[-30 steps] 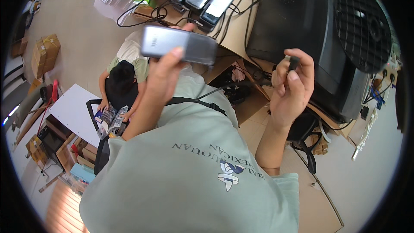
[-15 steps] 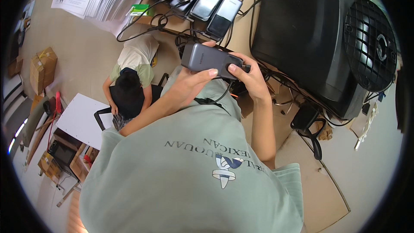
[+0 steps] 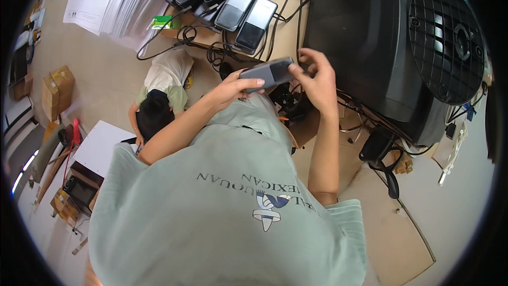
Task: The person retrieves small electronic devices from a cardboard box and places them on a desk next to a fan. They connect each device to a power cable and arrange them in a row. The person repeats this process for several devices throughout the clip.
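Note:
My left hand (image 3: 236, 88) grips a dark grey power bank (image 3: 259, 77) with a glossy black end, thumb on top and fingers beneath. The power bank is held tilted in front of my shirt, below the desk edge. My right hand (image 3: 319, 80) is beside its black end, with fingers bent and apart. The right thumb tip is close to that end; whether it touches cannot be made out. Beyond my hands, several similar power banks (image 3: 238, 6) in grey and black lie on the desk with black cables (image 3: 188, 34) among them.
A large black machine (image 3: 365, 37) with a round grille (image 3: 447, 42) stands on the right. A paper stack (image 3: 124, 2) and a small green packet (image 3: 162, 22) are at the far left. Another person (image 3: 159, 100) bends over at the left, near a cardboard box (image 3: 57, 91).
My right hand has come off the power bank's top and moved up and right. The power bank has tilted, its black end higher, and my left hand still grips it.

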Available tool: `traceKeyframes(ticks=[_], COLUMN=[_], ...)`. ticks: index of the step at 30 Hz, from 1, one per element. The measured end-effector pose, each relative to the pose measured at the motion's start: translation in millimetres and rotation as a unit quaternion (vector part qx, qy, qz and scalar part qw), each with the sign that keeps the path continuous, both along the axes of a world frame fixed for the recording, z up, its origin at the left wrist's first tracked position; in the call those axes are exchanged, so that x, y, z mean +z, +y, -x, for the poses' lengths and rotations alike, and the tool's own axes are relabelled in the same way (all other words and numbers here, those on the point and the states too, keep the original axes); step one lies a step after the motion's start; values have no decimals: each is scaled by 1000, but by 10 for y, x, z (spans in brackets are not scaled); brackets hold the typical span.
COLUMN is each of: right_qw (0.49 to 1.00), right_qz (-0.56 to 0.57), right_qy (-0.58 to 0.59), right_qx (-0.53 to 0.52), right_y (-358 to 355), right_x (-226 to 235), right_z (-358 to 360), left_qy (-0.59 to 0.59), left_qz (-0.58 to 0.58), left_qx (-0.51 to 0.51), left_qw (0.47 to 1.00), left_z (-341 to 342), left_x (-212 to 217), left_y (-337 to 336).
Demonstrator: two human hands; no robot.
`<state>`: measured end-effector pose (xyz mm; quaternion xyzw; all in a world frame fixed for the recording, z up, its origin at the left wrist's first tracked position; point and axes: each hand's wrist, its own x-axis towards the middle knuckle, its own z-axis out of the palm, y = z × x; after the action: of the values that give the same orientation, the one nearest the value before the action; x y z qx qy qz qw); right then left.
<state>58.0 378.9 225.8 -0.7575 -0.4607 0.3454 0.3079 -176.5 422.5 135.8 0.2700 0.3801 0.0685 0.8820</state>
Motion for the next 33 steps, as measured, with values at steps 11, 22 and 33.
traceKeyframes(ticks=[11, 22, 33], right_qw=[972, 990, 986], right_qz=[-111, -95, -83], right_qy=[150, -60, 136], right_qx=[-144, -86, -47], right_y=[244, 861, 802], right_x=[-313, -441, -157], right_z=[-216, -157, -247], left_qy=[74, -100, -84], left_qz=[44, -60, 3], left_qx=[-74, -255, -194], left_qw=[994, 960, 977], left_z=[-293, -280, 17], left_x=[-599, -571, -86], left_y=[105, 501, 609])
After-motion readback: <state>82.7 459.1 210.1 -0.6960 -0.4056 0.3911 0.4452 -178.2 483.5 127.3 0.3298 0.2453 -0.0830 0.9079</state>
